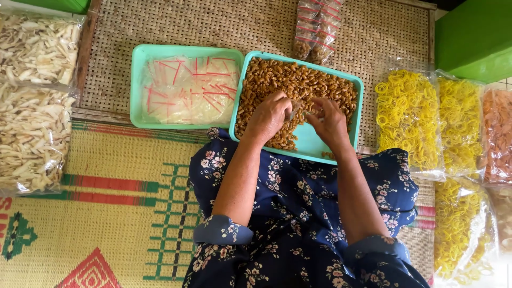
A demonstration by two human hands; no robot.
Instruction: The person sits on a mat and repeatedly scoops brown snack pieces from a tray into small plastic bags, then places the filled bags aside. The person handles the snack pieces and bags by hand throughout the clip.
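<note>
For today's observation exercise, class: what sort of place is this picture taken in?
Probably a home snack-packing spot on the floor: a woven straw mat, a teal plastic tray of brown curled snacks under both hands, and large clear bags of yellow ring crackers alongside.

Tray of snacks (298,85) lies right of tray of bags (186,88).

Two large clear bags of pale chips (34,101) lie at the left edge. A green tray holds a stack of flat, empty clear pouches with red strips (189,88). At the top, small filled packets with red seals (317,26) lie on the woven mat. Along the right, clear bags of yellow ring crackers (408,120) sit beside a bag of orange crackers (498,133).
</note>
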